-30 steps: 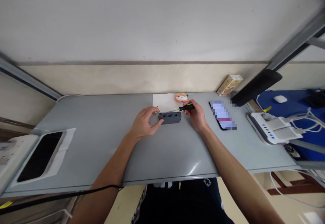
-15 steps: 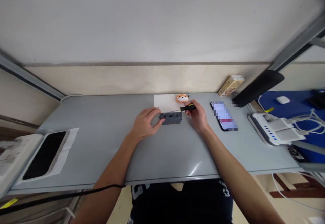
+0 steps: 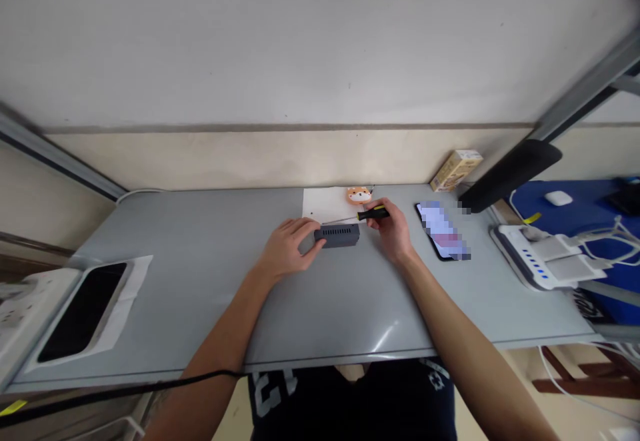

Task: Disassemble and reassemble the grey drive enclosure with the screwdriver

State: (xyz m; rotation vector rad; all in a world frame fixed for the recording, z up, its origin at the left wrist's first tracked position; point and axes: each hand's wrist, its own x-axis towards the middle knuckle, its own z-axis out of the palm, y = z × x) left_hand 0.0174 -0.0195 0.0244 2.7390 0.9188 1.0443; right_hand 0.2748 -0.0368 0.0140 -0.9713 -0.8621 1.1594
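A person's left hand point(image 3: 290, 249) steadied a small grey vented box point(image 3: 341, 234) near the back middle of a grey table point(image 3: 200, 254), fingers and thumb closed on the box's left end. The right hand point(image 3: 395, 231) pinched the black-and-yellow handle of a screwdriver point(image 3: 371, 214) just beyond the box's right end. Over the preceding second the left fingers, earlier arched above the box, had flattened and settled onto it. The screwdriver's thin shaft had levelled out and reached leftward along the box's far edge. Whether its tip touched the box could not be told. The box itself stayed put in front of a white sheet of paper point(image 3: 320, 202), so the work in hand appeared to be at the point of lining the tool up against a firmly held casing rather than moving it. An orange animal-faced trinket point(image 3: 359, 194) sat on the paper's far corner. A phone point(image 3: 443, 231) lay to the right, with a small carton point(image 3: 456, 169) behind it against the wall.
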